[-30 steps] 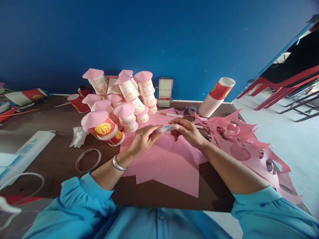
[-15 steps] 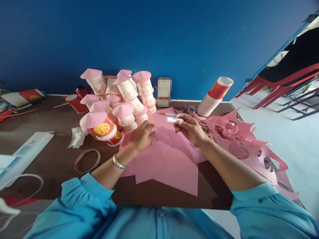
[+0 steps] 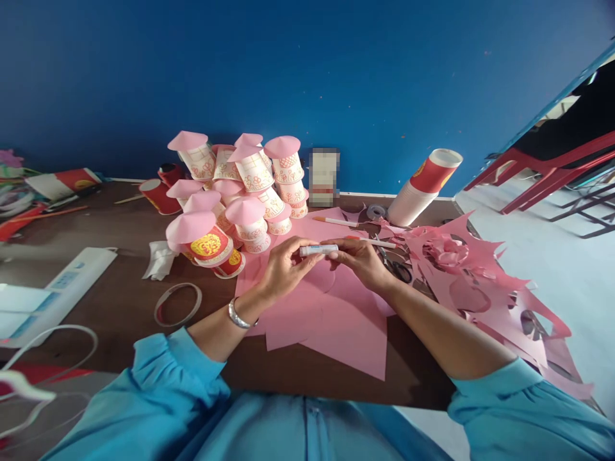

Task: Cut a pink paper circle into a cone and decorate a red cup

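My left hand (image 3: 283, 272) and my right hand (image 3: 365, 264) meet over pink paper sheets (image 3: 346, 333). Between them, level, is a short white glue stick (image 3: 318, 250) with a blue label. My left fingers close round its left end, while the right thumb and fingers pinch the other end. A faint circle outline shows on the top sheet below. Just beyond my hands lie an orange-tipped white pen (image 3: 335, 221) and a second white pen (image 3: 382, 242). Scissors (image 3: 400, 269) sit beside my right wrist, partly covered.
Paper cups with pink cone roofs (image 3: 247, 210) crowd the back left. A cup stack (image 3: 423, 187) leans at the back right, near cut pink scraps (image 3: 451, 250). A tape roll (image 3: 177, 304), crumpled tissue (image 3: 158, 259) and power strip (image 3: 67, 282) lie left. Blue wall (image 3: 307, 77) behind.
My right hand has brought the glue stick down and left to my left hand, and both now hold it. The view has shifted slightly left.
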Available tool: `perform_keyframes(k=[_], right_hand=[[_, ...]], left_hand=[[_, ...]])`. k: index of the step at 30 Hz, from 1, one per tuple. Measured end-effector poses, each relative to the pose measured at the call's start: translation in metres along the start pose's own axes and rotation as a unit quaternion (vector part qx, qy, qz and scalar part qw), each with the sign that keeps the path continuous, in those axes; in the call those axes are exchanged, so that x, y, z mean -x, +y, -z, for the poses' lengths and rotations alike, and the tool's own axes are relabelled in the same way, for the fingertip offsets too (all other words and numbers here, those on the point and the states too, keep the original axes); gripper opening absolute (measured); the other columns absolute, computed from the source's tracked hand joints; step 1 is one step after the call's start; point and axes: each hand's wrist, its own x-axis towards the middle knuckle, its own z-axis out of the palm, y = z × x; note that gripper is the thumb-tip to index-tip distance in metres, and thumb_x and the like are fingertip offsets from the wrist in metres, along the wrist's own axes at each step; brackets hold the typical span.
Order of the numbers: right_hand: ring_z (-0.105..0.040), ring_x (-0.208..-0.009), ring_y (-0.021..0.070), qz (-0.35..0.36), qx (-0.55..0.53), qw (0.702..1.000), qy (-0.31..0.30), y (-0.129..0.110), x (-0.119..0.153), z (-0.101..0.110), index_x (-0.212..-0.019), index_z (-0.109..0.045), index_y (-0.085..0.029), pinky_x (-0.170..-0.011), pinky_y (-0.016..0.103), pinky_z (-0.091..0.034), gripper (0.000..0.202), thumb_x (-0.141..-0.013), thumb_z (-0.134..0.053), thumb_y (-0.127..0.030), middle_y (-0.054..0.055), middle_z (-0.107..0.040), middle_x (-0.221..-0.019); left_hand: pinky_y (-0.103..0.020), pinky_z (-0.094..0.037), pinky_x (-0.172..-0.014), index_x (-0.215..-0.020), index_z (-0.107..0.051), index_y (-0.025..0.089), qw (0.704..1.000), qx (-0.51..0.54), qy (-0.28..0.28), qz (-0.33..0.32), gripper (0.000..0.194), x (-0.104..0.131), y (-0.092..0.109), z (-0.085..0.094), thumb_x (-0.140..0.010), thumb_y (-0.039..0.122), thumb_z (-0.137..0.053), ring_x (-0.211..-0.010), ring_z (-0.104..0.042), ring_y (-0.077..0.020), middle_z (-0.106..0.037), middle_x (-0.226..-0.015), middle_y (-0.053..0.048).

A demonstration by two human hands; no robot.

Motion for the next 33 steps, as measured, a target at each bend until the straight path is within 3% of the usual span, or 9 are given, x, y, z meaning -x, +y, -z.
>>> perform_keyframes(k=[3, 6, 9, 14, 19, 24, 29, 33], right_hand=[[-0.056, -0.053, 0.0115, 0.009, 0.095, 0.995, 0.010, -0.001, 0.002, -0.003, -0.076, -0.070, -0.017, -0.054, 0.027, -0.048, 0.055, -0.088, -0.070, -0.071, -0.002, -0.060, -0.060], [-0.050, -0.044, 0.0109, -0.036, 0.142, 0.989, 0.009, 0.001, 0.004, -0.003, -0.067, -0.062, -0.018, -0.047, 0.025, -0.040, 0.070, -0.091, -0.052, -0.083, -0.004, -0.047, -0.050], [-0.050, -0.044, 0.0115, -0.051, 0.168, 0.984, 0.000, 0.002, 0.005, -0.001, -0.065, -0.057, -0.020, -0.048, 0.026, -0.040, 0.075, -0.094, -0.037, -0.086, -0.004, -0.046, -0.049], [-0.056, -0.057, 0.0128, 0.039, 0.213, 0.976, 0.007, 0.002, 0.007, -0.001, -0.086, -0.059, -0.020, -0.060, 0.027, -0.045, 0.061, -0.098, -0.045, -0.079, -0.002, -0.059, -0.063], [-0.043, -0.040, 0.0104, -0.055, 0.194, 0.979, 0.027, 0.006, 0.009, -0.004, -0.067, -0.046, -0.023, -0.044, 0.027, -0.035, 0.069, -0.097, -0.033, -0.084, -0.005, -0.043, -0.049], [-0.054, -0.055, 0.0129, 0.032, 0.204, 0.978, 0.031, 0.002, 0.009, -0.006, -0.087, -0.058, -0.021, -0.057, 0.027, -0.045, 0.061, -0.095, -0.048, -0.081, -0.003, -0.056, -0.062], [-0.042, -0.038, 0.0104, -0.073, 0.155, 0.985, 0.019, 0.002, 0.009, -0.008, -0.066, -0.045, -0.024, -0.042, 0.026, -0.036, 0.068, -0.096, -0.035, -0.084, -0.007, -0.041, -0.047], [-0.053, -0.051, 0.0124, -0.001, 0.174, 0.984, 0.030, 0.002, 0.008, -0.008, -0.077, -0.055, -0.022, -0.052, 0.026, -0.045, 0.065, -0.095, -0.043, -0.083, -0.003, -0.054, -0.057]], left_hand=[[-0.026, -0.055, -0.067, -0.102, -0.071, 0.020, 1.000, 0.002, 0.014, -0.007, 0.018, -0.001, 0.006, -0.001, -0.095, 0.036, -0.073, -0.079, -0.068, -0.0143, -0.075, -0.091, -0.004], [-0.024, -0.054, -0.064, -0.098, -0.070, 0.019, 1.000, 0.003, 0.012, -0.022, 0.014, -0.002, 0.009, 0.000, -0.093, 0.031, -0.075, -0.077, -0.067, -0.0136, -0.074, -0.089, -0.004], [-0.023, -0.052, -0.062, -0.096, -0.069, 0.020, 0.999, 0.001, 0.016, -0.041, 0.012, -0.003, 0.010, 0.001, -0.092, 0.029, -0.076, -0.073, -0.064, -0.0122, -0.073, -0.087, -0.002], [-0.022, -0.047, -0.057, -0.093, -0.069, 0.020, 0.999, 0.010, 0.013, -0.034, 0.012, -0.003, 0.011, 0.001, -0.090, 0.027, -0.077, -0.064, -0.057, -0.0100, -0.070, -0.081, 0.000], [-0.022, -0.046, -0.058, -0.094, -0.069, 0.019, 1.000, 0.001, -0.004, -0.021, 0.012, -0.002, 0.011, 0.000, -0.089, 0.024, -0.078, -0.065, -0.057, -0.0103, -0.071, -0.082, 0.000], [-0.023, -0.046, -0.056, -0.091, -0.069, 0.020, 0.999, 0.039, 0.026, 0.000, 0.015, -0.003, 0.009, -0.001, -0.089, 0.032, -0.078, -0.063, -0.057, -0.0102, -0.071, -0.080, 0.000], [-0.024, -0.047, -0.057, -0.092, -0.069, 0.020, 1.000, 0.014, 0.011, -0.013, 0.013, -0.004, 0.012, 0.000, -0.089, 0.029, -0.077, -0.064, -0.059, -0.0109, -0.073, -0.083, -0.001], [-0.023, -0.048, -0.057, -0.090, -0.068, 0.020, 1.000, -0.001, 0.020, -0.017, 0.013, -0.003, 0.013, 0.000, -0.088, 0.028, -0.078, -0.065, -0.060, -0.0110, -0.073, -0.081, 0.000]])
